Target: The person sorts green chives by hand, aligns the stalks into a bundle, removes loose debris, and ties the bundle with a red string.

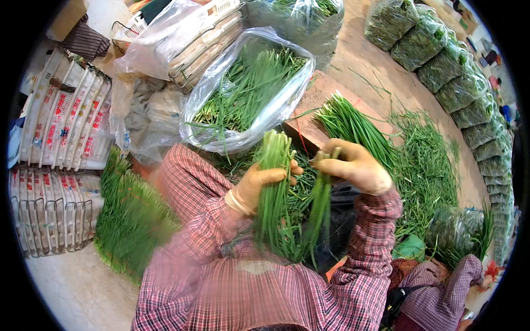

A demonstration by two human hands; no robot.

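Observation:
Both of my hands wear thin pale gloves. My left hand (255, 185) is wrapped round a thick bunch of garlic chives (271, 207), pale stem ends up and green leaves hanging toward my lap. To its right, my right hand (356, 164) pinches a few separate chive stalks (319, 212), whose leaves dangle below, apart from the bunch at the top. Just beyond the right hand, a neat bundle of chives (353, 126) lies on a reddish-brown block (320, 88). Loose green leaves lie beneath my hands, partly hidden by them.
Ahead stands an open clear plastic bag (190, 124) full of chives. White plastic crates (66, 121) are stacked at left, above a chive pile (132, 215). Loose leaves (425, 171) cover the floor at right, before a curved row of packed bags (444, 66). Another person's sleeve (436, 298) shows lower right.

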